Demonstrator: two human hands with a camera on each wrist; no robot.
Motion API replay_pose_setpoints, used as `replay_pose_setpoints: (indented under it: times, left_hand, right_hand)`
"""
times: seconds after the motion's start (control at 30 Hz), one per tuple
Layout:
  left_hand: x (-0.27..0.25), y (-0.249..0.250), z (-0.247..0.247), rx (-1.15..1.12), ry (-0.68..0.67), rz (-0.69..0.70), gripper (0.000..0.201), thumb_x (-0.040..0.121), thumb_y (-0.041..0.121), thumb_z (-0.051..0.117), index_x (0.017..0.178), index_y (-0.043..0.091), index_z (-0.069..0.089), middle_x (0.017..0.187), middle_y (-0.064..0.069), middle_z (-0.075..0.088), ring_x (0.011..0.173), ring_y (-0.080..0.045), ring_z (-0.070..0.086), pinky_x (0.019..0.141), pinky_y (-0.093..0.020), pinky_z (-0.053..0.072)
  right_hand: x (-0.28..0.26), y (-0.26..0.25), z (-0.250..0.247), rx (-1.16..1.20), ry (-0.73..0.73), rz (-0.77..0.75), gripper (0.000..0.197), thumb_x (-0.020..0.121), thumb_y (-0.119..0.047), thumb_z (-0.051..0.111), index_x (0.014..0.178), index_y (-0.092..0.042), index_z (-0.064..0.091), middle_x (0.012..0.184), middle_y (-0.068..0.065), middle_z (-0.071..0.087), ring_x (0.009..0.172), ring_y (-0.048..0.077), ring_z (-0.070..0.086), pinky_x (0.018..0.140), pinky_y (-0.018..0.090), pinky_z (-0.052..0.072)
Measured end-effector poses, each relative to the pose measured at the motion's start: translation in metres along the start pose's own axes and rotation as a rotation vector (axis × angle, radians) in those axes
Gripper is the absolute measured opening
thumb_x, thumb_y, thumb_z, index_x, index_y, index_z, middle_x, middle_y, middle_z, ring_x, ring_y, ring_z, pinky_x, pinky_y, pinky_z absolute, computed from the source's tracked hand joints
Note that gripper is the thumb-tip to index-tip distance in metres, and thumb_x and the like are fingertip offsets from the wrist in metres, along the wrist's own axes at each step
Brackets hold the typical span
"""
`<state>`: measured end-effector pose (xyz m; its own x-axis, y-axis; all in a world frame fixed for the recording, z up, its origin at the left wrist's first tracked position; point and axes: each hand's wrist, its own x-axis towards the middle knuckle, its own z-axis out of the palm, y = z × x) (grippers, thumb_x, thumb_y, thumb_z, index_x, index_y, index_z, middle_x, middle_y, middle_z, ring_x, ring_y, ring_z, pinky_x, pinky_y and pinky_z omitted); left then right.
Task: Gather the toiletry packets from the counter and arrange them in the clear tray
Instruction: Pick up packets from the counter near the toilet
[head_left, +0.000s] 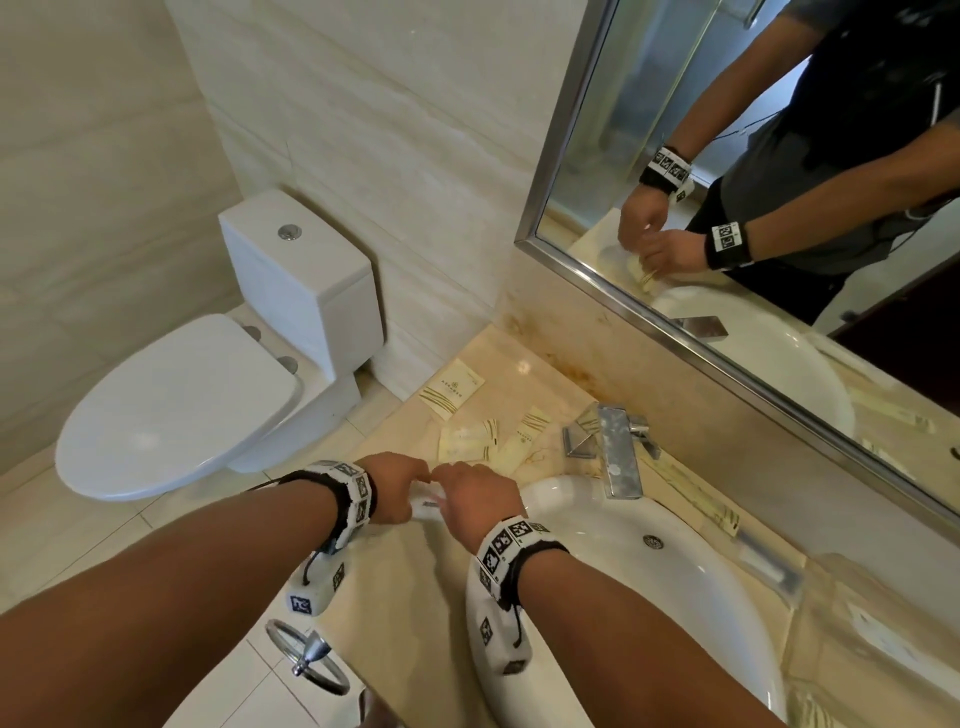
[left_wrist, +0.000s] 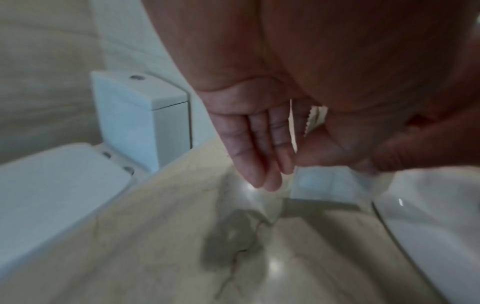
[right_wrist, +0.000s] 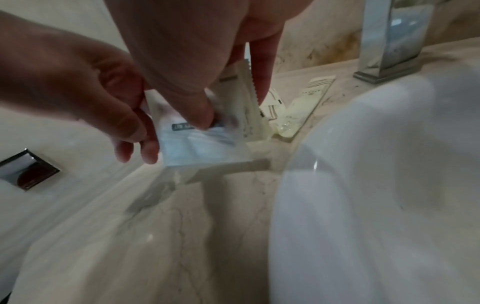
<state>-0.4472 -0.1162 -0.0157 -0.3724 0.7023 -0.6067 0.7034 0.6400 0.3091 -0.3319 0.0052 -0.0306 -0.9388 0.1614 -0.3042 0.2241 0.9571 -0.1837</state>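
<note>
Both hands meet just left of the sink (head_left: 649, 597). Right hand (right_wrist: 182, 61) pinches stacked packets (right_wrist: 207, 142); left hand (right_wrist: 85, 86) fingers their edge, loosely. Tray (head_left: 769, 571) lies right. Risk: stack slipping into sink during transfer.

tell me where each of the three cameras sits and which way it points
Head: above the counter, looking down; both forearms, left hand and right hand show.
Left wrist: along the left hand's fingers toward the toilet.
Right wrist: along the right hand toward the faucet.
All three share the white packet held between both hands.
</note>
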Motion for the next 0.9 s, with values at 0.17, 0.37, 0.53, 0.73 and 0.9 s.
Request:
replay_pose_setpoints:
  times: [0.17,0.37,0.53,0.73,0.9]
  left_hand:
    - [0.007,0.009,0.013,0.313,-0.049,0.008,0.037,0.093,0.043,0.052,0.121,0.020,0.056,0.115,-0.005,0.065,0.102,-0.027,0.063,0.076,-0.031,0.045]
    - [0.013,0.018,0.021,0.372,0.000,-0.016,0.032,0.097,0.039,0.046,0.118,0.016,0.051,0.108,-0.007,0.067,0.097,-0.030,0.064,0.070,-0.034,0.044]
    - [0.017,0.016,0.016,0.348,-0.027,-0.067,0.043,0.089,0.049,0.055,0.117,0.017,0.054,0.107,-0.004,0.065,0.095,-0.026,0.065,0.070,-0.032,0.046]
    - [0.017,0.013,0.018,0.426,-0.043,-0.083,0.041,0.084,0.050,0.065,0.110,0.020,0.057,0.103,-0.002,0.065,0.092,-0.026,0.065,0.070,-0.033,0.046]
    - [0.017,0.021,0.022,0.381,-0.021,-0.107,0.045,0.083,0.052,0.065,0.112,0.019,0.058,0.103,-0.002,0.066,0.092,-0.025,0.065,0.070,-0.032,0.048]
  right_hand:
    - [-0.005,0.004,0.018,-0.041,-0.092,0.050,0.038,0.090,-0.027,0.061,0.127,-0.020,0.055,0.120,0.008,0.052,0.111,0.029,0.053,0.079,0.041,0.049]
    - [-0.008,0.021,0.023,0.027,-0.155,0.204,0.036,0.092,-0.035,0.055,0.125,-0.019,0.055,0.118,0.008,0.053,0.096,0.030,0.063,0.076,0.039,0.051]
    - [0.002,0.016,0.020,0.161,-0.150,0.173,0.035,0.091,-0.026,0.058,0.126,-0.023,0.054,0.118,0.005,0.055,0.101,0.031,0.063,0.084,0.039,0.053]
    - [-0.001,0.018,0.025,0.111,-0.215,0.158,0.039,0.093,-0.026,0.055,0.132,-0.023,0.048,0.120,0.007,0.050,0.094,0.032,0.064,0.080,0.042,0.054]
    - [-0.002,0.011,0.023,0.128,-0.206,0.085,0.043,0.087,-0.024,0.061,0.128,-0.019,0.052,0.119,0.009,0.050,0.094,0.035,0.064,0.075,0.039,0.050]
